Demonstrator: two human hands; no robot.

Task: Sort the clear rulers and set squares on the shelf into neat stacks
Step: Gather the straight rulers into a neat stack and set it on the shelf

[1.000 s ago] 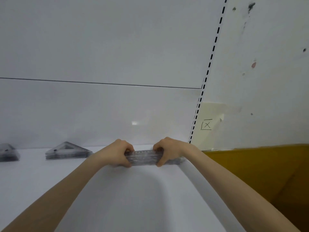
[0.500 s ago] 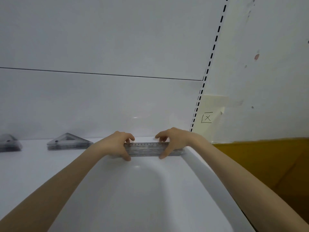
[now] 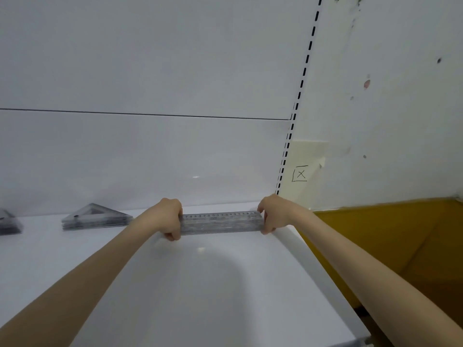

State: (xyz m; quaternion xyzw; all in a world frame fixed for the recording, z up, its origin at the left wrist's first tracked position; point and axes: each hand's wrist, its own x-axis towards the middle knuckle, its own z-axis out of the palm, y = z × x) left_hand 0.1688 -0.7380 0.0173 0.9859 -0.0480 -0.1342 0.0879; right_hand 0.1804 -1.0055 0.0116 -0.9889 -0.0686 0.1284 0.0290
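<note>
A stack of clear rulers [image 3: 220, 222] lies flat on the white shelf [image 3: 200, 284], close to the back wall at the shelf's right end. My left hand [image 3: 166, 219] grips the stack's left end with curled fingers. At the right end, my right hand [image 3: 271, 212] holds the stack the same way, thumb at the front edge. Further left on the shelf sits a stack of clear set squares [image 3: 96, 217]. Another clear stack [image 3: 8, 224] is cut off by the left border.
The white back panel [image 3: 150, 159] rises right behind the rulers. A slotted upright [image 3: 288, 141] marks the shelf's right end, with a note bearing an X [image 3: 300, 173] beside it. Beyond the right edge lies a yellow-brown surface [image 3: 388, 246].
My hands have slid apart from near the middle of the ruler stack out to its two ends. The stack now lies further back on the shelf, flat and squared.
</note>
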